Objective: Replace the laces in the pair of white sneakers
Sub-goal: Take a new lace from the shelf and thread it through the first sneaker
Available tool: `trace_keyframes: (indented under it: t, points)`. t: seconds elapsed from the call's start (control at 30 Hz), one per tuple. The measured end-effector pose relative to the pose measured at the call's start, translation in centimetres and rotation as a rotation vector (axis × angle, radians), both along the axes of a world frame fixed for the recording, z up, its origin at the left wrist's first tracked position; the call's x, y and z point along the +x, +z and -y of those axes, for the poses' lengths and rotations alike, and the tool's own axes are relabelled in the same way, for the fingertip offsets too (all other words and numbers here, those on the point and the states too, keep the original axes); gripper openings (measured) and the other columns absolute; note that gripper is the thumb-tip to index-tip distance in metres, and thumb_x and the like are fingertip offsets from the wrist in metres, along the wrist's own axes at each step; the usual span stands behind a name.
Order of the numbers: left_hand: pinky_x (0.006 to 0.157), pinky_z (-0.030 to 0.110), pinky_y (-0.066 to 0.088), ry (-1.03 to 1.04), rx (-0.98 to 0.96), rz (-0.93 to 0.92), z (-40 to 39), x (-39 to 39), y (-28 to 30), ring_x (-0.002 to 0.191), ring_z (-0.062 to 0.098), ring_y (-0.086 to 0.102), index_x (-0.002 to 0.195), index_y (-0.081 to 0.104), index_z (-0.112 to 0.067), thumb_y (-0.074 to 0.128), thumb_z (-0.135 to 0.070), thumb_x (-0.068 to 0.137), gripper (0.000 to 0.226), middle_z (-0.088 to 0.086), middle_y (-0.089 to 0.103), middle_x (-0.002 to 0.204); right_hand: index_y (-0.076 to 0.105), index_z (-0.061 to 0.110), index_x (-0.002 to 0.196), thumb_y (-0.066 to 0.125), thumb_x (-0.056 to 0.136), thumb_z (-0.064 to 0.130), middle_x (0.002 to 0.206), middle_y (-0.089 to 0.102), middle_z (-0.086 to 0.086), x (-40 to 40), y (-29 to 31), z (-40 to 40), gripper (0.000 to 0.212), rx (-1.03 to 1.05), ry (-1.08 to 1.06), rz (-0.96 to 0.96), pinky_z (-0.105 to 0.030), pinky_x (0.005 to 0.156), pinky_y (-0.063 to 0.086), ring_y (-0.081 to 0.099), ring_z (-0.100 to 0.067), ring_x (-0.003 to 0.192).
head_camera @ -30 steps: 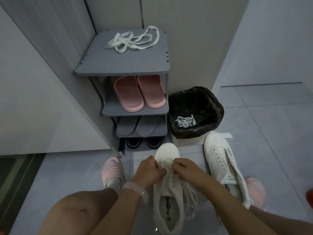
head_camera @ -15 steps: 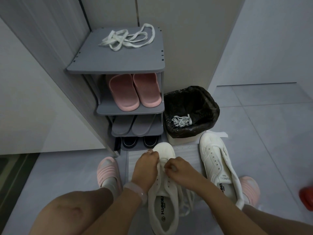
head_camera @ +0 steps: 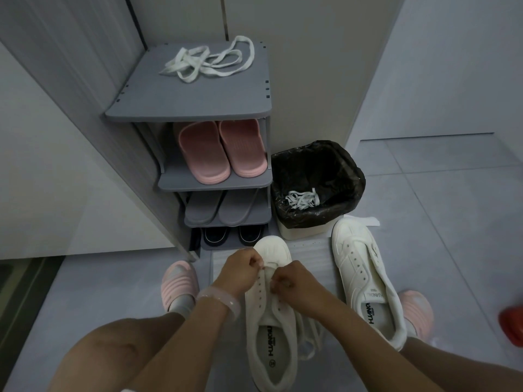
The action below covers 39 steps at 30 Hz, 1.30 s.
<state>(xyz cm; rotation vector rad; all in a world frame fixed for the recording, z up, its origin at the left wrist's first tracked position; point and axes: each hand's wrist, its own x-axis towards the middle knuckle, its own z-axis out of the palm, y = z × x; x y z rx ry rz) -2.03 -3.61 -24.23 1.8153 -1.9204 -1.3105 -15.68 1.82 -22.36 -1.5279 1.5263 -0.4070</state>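
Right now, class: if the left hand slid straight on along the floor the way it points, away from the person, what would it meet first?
Probably the sneaker's toe cap, just beyond the left hand; past that, the shoe rack's bottom shelf. Depth is uncertain.

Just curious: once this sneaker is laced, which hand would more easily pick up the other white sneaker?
Probably the right hand: the unlaced sneaker lies just beside it, while the left hand would have to cross the sneaker being laced.

Both sneaker insoles point(head_camera: 272, 346) point(head_camera: 373, 306) read "HUANQIU" (smaller print beneath is too small to read).
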Motion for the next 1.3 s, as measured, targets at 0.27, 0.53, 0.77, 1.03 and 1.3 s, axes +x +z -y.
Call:
trace_keyframes:
  t: [0.27, 0.53, 0.77, 1.03, 1.3]
  points:
    - [0.07, 0.027, 0.047, 0.275, 0.151, -0.144, -1.8, 0.2, -0.6, 0.077, 0.016, 0.053, 0.078, 0.047, -0.018, 0.059, -0.013, 0.085, 0.015, 0.001, 0.053, 0.082, 0.054, 0.013, 0.07, 0.042, 0.091, 0.012, 0.078, 0.049, 0.003, -0.5, 1.0, 0.2, 0.024, 0.242, -0.127, 0.148, -0.016, 0.058, 0.035, 0.044, -0.009, 0.066]
    - [0.056, 0.017, 0.036, 0.187, 0.176, -0.105, -2.3, -0.4, 0.3, 0.068, 0.005, 0.044, 0.093, 0.04, -0.014, 0.063, -0.009, 0.079, 0.027, -0.004, 0.045, 0.079, 0.047, 0.017, 0.055, 0.05, 0.07, 0.022, 0.071, 0.042, -0.006, -1.8, 1.0, -0.1, 0.016, 0.456, -0.34, 0.451, -0.031, 0.063, 0.03, 0.039, -0.019, 0.068]
    - [0.055, 0.016, 0.034, 0.142, 0.099, -0.095, -2.5, -0.4, 0.2, 0.07, 0.008, 0.045, 0.098, 0.041, -0.014, 0.062, -0.011, 0.079, 0.029, -0.005, 0.043, 0.079, 0.045, 0.017, 0.064, 0.047, 0.074, 0.025, 0.074, 0.04, -0.007, -1.8, 1.7, 0.0, 0.013, 0.399, -0.31, 0.341, -0.032, 0.066, 0.029, 0.037, -0.02, 0.072]
    - [0.085, 0.026, 0.029, -0.261, -0.33, 0.22, -2.5, -0.7, 0.6, 0.109, 0.016, 0.04, 0.1, 0.063, -0.022, 0.056, -0.025, 0.084, 0.017, -0.005, 0.047, 0.115, 0.052, 0.014, 0.069, 0.045, 0.091, 0.02, 0.067, 0.051, 0.006, -2.0, 5.4, 0.0, 0.024, 0.205, 0.239, -0.082, -0.017, 0.056, 0.033, 0.046, -0.005, 0.062]
    - [0.099, 0.033, 0.032, -0.488, -0.209, -0.115, -2.1, -0.8, 2.2, 0.102, 0.001, 0.051, 0.086, 0.07, -0.015, 0.044, -0.053, 0.075, 0.047, -0.006, 0.062, 0.108, 0.054, 0.016, 0.062, 0.048, 0.096, 0.018, 0.054, 0.046, 0.005, -2.1, 6.6, 0.9, 0.034, 0.136, -0.227, 0.388, -0.018, 0.048, 0.029, 0.035, -0.006, 0.046]
